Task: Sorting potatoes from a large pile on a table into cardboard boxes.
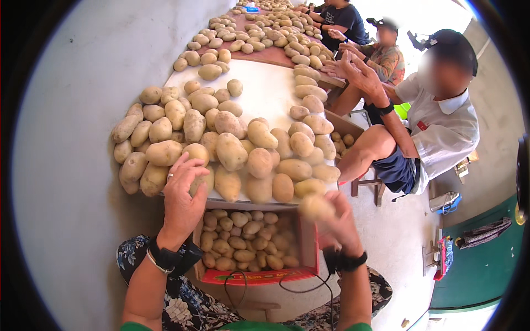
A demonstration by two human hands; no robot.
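Potatoes lie heaped on the near end of a white-topped table (pixel 259 77). My left hand (pixel 185 190), with a ring on one finger, curls around a potato (pixel 205 179) at the heap's front edge; its fingertips rest on the potato's upper side. My right hand (pixel 341 220) is smeared by motion near the table's front right corner. At its fingers is a blurred, pale potato (pixel 316 208), lifted off the table. Below the table edge, between my forearms, stands an open red cardboard box (pixel 270 277) with many potatoes in it.
A white wall (pixel 83 138) borders the table's left side. More potatoes (pixel 276 30) cover the reddish tabletop farther back. On the right, a person in a white shirt (pixel 447 129) sits close to the table, beside another box (pixel 348 122). Dark cables (pixel 309 288) hang near my lap.
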